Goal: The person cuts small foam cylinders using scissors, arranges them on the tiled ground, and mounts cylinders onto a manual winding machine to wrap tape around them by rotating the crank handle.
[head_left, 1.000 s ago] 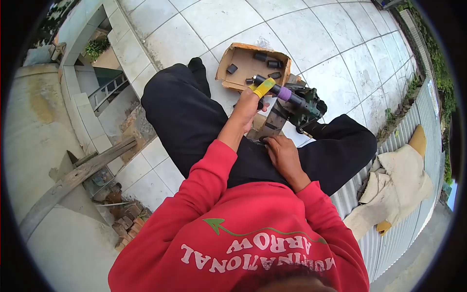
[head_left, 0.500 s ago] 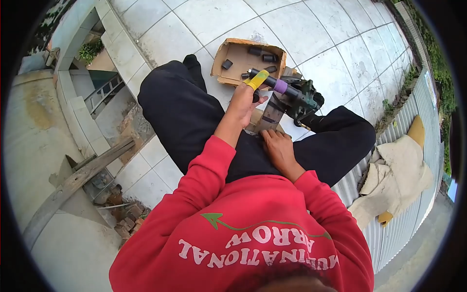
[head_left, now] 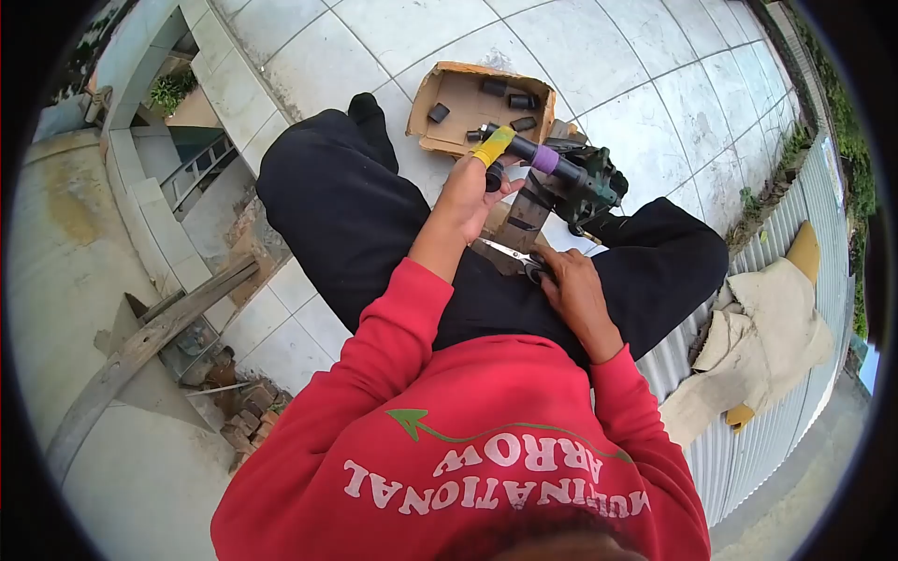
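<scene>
My left hand (head_left: 457,201), with yellow wrapping (head_left: 494,147) on its index finger, is closed around a short black cylinder (head_left: 493,178). That finger lies close to a black rod (head_left: 517,144) with a purple band (head_left: 545,160). The rod is fixed in a dark green metal device (head_left: 599,179) standing on a brown board (head_left: 526,217) between my legs. In my right hand (head_left: 578,288) are scissors (head_left: 513,252) with black handles, their blades pointing left toward my left wrist. My fingers partly hide the handles and the cylinder.
Beyond the board, a worn cardboard box (head_left: 449,91) holds several black cylinders (head_left: 524,101). Pale floor tiles (head_left: 617,56) surround it. Corrugated metal sheet (head_left: 776,365) with a beige cloth (head_left: 762,327) lies at right; a wooden beam (head_left: 140,351) runs along the left.
My right hand has lifted from the board and moved slightly right and down, now holding scissors that were not visible before. My left hand stays nearly in place, still on the black cylinder.
</scene>
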Tool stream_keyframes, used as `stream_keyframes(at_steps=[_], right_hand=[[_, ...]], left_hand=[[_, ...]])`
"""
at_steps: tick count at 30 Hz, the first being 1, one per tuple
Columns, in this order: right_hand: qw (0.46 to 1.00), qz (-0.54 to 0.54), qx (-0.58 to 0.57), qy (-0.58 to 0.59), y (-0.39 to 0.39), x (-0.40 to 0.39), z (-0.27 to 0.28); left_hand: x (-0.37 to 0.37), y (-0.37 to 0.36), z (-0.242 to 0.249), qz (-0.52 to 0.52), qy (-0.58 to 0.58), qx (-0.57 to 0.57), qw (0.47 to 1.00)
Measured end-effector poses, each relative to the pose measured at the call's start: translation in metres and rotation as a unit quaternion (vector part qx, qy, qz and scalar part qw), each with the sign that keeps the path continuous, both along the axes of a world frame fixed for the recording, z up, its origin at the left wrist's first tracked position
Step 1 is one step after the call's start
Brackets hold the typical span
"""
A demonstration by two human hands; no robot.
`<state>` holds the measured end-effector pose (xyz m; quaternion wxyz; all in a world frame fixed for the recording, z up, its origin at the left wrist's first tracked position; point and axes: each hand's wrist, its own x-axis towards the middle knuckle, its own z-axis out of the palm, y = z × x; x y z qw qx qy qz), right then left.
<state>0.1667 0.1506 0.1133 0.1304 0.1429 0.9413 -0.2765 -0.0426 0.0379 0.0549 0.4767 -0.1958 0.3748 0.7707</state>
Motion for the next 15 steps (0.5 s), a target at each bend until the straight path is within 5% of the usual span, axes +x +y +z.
stream_keyframes(at_steps=[6, 15], right_hand=[[0.978, -0.185, 0.045, 0.082, 0.02, 0.004, 0.068], [0.966, -0.174, 0.124, 0.144, 0.022, -0.036, 0.045]], left_hand=[[0.001, 0.001, 0.005, -0.012, 0.021, 0.005, 1.0], [0.004, 0.0, 0.005, -0.011, 0.022, 0.01, 1.0]])
